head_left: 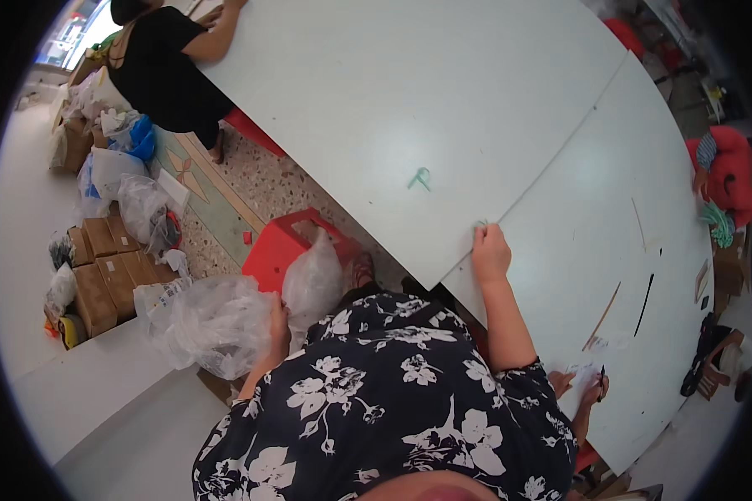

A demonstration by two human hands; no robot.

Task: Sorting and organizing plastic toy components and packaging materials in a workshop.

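Observation:
My left hand (279,330) is closed on the edge of a large crumpled clear plastic bag (209,321), held off to my left beside the table. A second clear plastic bag (315,275) bulges just right of that hand, against a red plastic stool (282,250). My right hand (491,250) rests closed on the white table (351,100), near the seam between two tabletops. A small bit of green strip (480,223) pokes out at its fingertips; the rest is hidden. Farther off on the table lies a looped green strip (419,179).
A person in black (167,67) leans on the table's far left. At the right, another person's hands (593,388) hold a pen over paper. Stacked cardboard boxes (113,275) and filled bags stand on the left. Thin sticks (603,316) lie on the right tabletop.

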